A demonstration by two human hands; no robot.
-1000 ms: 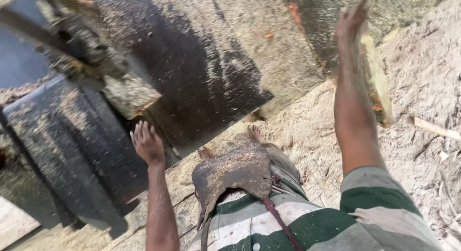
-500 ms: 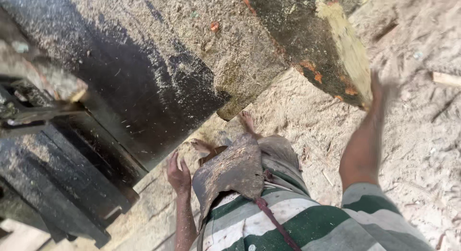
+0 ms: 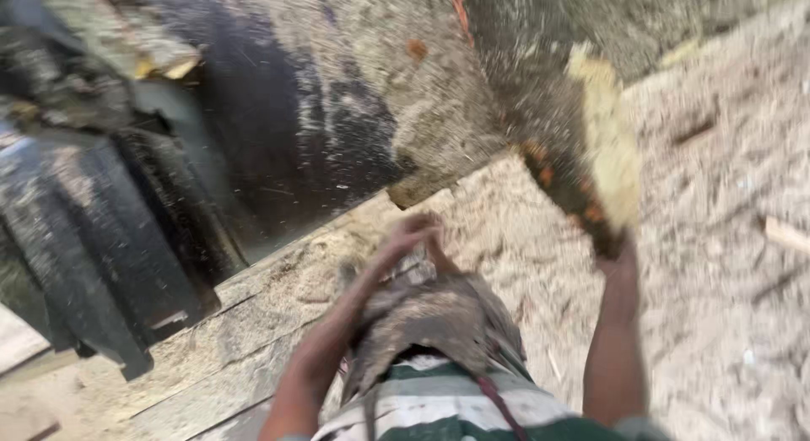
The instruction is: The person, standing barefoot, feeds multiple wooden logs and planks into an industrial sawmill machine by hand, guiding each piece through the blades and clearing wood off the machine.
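A person's right hand grips the lower end of a bark-edged wood slab at the frame's upper right, while the left hand hangs mid-frame over sawdust-covered ground; dark machinery fills the left side, blurred.

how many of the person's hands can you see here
2. The left hand is raised over the sawdust-covered ground at centre; the right hand is under the end of the bark-covered wood slab. Heavy blur hides the fingers.
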